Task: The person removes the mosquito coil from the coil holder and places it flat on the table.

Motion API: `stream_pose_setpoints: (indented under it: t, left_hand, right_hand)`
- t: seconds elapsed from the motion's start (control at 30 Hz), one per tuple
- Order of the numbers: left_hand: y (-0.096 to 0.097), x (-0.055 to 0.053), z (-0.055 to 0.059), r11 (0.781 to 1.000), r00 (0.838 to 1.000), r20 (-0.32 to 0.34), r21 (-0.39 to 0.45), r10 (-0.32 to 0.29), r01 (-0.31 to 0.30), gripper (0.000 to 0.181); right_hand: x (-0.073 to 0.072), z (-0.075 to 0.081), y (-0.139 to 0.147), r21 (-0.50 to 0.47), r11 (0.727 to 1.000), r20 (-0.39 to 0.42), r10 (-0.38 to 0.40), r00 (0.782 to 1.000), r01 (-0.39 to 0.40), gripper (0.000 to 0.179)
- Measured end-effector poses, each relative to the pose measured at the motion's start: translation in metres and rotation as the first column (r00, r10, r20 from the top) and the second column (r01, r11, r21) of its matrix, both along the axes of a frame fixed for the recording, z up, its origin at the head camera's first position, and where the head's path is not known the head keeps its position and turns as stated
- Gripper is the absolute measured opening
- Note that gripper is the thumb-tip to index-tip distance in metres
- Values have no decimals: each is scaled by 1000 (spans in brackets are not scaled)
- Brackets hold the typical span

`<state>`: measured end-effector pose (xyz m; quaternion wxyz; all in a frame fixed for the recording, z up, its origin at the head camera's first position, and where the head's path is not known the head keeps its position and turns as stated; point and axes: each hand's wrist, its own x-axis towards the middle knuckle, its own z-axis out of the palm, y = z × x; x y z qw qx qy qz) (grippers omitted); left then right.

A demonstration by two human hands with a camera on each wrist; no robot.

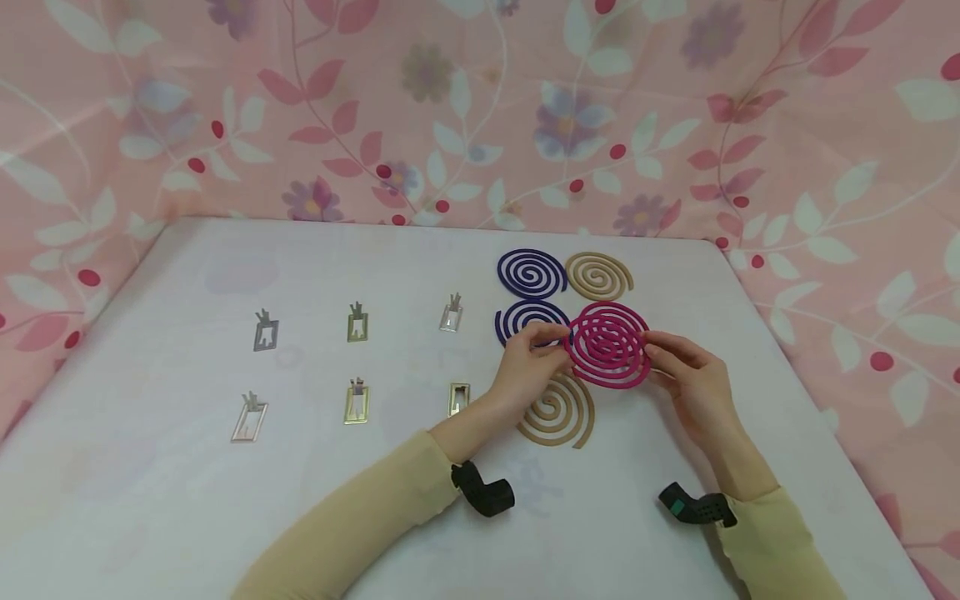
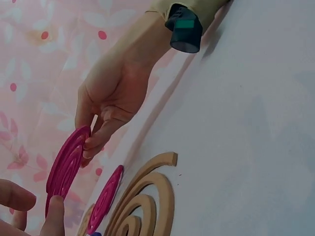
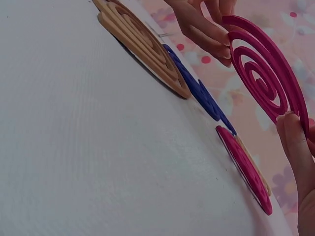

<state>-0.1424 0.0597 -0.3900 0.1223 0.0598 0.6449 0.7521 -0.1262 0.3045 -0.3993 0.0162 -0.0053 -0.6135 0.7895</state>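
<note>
In the head view my left hand (image 1: 528, 371) and right hand (image 1: 696, 383) pinch opposite edges of a magenta mosquito coil (image 3: 281, 73). It is raised off the table and tilted, as both wrist views show. Below it a second magenta coil (image 3: 244, 169) lies flat, partly overlapped by the held one in the head view. Close to my left hand are a dark blue coil (image 1: 517, 314), half hidden by its fingers, and a tan coil (image 1: 551, 408) under its wrist. Another dark blue coil (image 1: 530, 275) and a tan coil (image 1: 598, 277) lie farther back.
Several small metal rectangular frames with prongs sit in two rows on the left, such as a silver one (image 1: 266, 333) and a gold one (image 1: 357, 403). My left forearm partly covers another gold frame (image 1: 459, 398). A pink floral cloth (image 1: 420, 108) hangs behind the white table (image 1: 187, 500).
</note>
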Motion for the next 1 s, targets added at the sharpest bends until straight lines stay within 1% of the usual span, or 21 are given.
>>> stream_pose_setpoints:
  t: [0.07, 0.17, 0.27, 0.4, 0.53, 0.63, 0.77, 0.93, 1.0]
  left_hand:
    - [3, 1, 0, 1000, 1000, 25, 17, 8, -8, 34]
    - [4, 3, -1, 1000, 999, 42, 15, 14, -14, 35]
    - [5, 5, -3, 1000, 999, 32, 20, 7, -8, 36]
    - [5, 5, -7, 998, 1000, 7, 50, -30, 30, 38]
    - [4, 4, -9, 992, 997, 1, 90, -83, 83, 41]
    - [4, 5, -9, 987, 993, -10, 108, -115, 116, 41]
    - [6, 8, -9, 983, 990, -23, 121, -138, 139, 41]
    - [8, 12, -8, 977, 986, 10, 141, -165, 162, 44]
    - [9, 14, -8, 978, 985, 29, 129, -168, 163, 44]
  right_hand:
    - [0, -1, 2, 1, 1000, -2, -5, 1000, 5, 25]
    - [0, -3, 5, 3, 1000, -2, -16, 1000, 16, 26]
    - [0, -4, 6, 3, 1000, -6, -24, 1000, 24, 24]
    - [0, -6, 9, -46, 999, 3, -16, 1000, 16, 21]
    - [0, -8, 14, -88, 996, 47, -13, 999, 17, 20]
    - [0, -9, 19, -64, 998, 70, -17, 997, 21, 21]
    - [1, -8, 26, -30, 999, 64, -17, 998, 19, 26]
    - [2, -8, 34, -18, 1000, 50, 8, 999, -7, 25]
    - [2, -8, 37, -5, 1000, 56, 15, 998, -15, 25]
